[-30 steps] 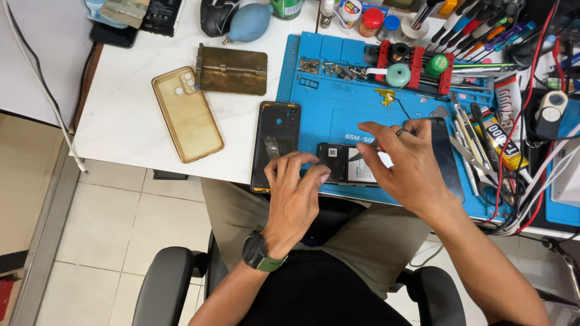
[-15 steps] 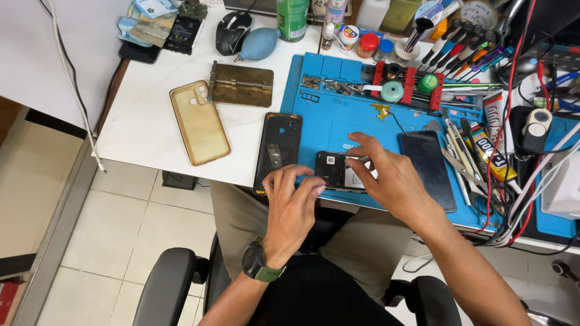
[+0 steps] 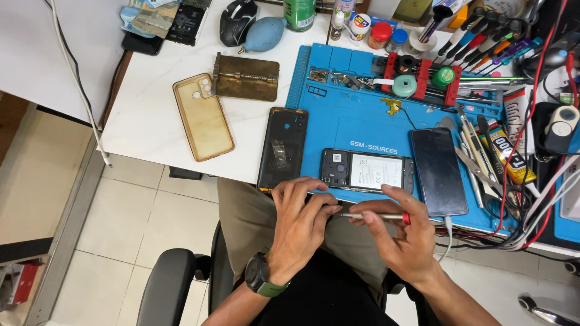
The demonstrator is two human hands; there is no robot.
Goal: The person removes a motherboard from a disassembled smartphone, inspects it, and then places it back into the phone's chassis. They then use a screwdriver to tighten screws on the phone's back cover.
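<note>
An opened black phone (image 3: 365, 171) with its battery showing lies on the blue work mat (image 3: 362, 121) near the front edge. Its black back cover (image 3: 283, 148) lies to the left, half on the white table. My right hand (image 3: 402, 238) is just in front of the mat and holds a thin screwdriver (image 3: 374, 215) with a red end, level and pointing left. My left hand (image 3: 299, 223) is curled at the table's edge with its fingertips at the screwdriver's tip. I cannot see whether it pinches anything. A dark watch is on my left wrist.
A second phone (image 3: 439, 171) lies screen up right of the opened one, with a cable plugged in. A yellowed clear case (image 3: 202, 116) and a brass plate (image 3: 248, 77) lie on the white table. Tweezers, screwdrivers, tape rolls, bottles and cables crowd the back and right. An office chair is below.
Both hands have drawn back from the opened phone toward my body, so the phone is uncovered. The screwdriver now lies level between my hands.
</note>
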